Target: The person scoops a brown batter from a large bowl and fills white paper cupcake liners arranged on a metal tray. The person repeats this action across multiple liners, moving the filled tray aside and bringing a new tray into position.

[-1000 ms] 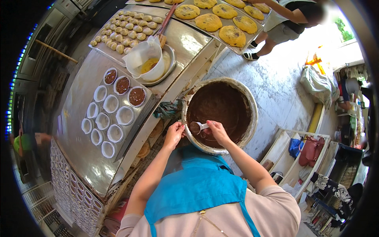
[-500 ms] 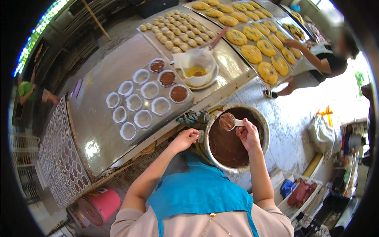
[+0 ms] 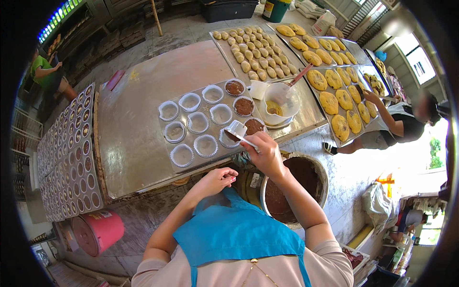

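Observation:
My right hand (image 3: 264, 152) is closed around the handle of a small white scoop (image 3: 235, 129). The scoop tilts over a white paper liner at the near right of a muffin tray (image 3: 190, 137), with brown batter at its lip. Three liners along the tray's right side hold brown batter (image 3: 244, 106); several others look unfilled. Held low by the table's front edge, my left hand (image 3: 221, 180) has curled fingers and nothing visible in them. Below my right forearm stands a bucket (image 3: 324, 193) of chocolate batter (image 3: 279, 195), partly hidden by the arm.
Beyond the muffin tray are a white pitcher (image 3: 287, 106) with yellowish residue, a tray of small dough pieces (image 3: 258, 52) and trays of flat yellow breads (image 3: 329, 101). Many filled cups (image 3: 79, 153) stand left. A pink bucket (image 3: 111, 231) is on the floor. One person (image 3: 394, 119) works at right, another (image 3: 45, 71) far left.
My right hand has carried the batter-filled scoop from above the bucket leftward to the muffin tray and tipped it over a liner. My left hand stays low near the table edge.

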Demonstrator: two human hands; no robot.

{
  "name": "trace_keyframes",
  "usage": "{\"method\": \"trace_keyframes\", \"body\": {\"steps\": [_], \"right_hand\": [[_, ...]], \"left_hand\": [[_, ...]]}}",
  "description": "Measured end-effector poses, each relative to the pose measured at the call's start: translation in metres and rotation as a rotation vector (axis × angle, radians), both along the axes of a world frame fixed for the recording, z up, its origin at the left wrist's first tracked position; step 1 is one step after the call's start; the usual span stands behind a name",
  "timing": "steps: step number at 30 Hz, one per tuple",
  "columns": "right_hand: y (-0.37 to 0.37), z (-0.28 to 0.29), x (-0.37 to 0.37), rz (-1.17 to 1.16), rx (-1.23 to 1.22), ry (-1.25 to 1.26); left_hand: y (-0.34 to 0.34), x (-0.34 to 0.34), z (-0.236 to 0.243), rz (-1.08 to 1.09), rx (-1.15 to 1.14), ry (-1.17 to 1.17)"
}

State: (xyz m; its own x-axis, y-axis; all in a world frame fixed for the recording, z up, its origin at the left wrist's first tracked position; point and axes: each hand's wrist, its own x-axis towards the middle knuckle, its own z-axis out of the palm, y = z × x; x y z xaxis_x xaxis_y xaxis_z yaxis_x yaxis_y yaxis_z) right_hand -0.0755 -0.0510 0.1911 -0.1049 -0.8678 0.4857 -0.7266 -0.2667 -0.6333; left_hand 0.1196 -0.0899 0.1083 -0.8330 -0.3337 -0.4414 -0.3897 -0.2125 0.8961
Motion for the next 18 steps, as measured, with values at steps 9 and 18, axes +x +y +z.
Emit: {"method": "trace_keyframes", "body": {"steps": [9,18], "right_hand": [[0.007,0.023,0.014,-0.012,-0.152,0.226],[0.018,0.021,0.017,-0.1,-0.318,0.254]], "left_hand": [[-0.015,0.01,-0.003,0.029,0.032,0.037],[-0.021,0.008,-0.007,-0.014,0.03,0.044]]}}
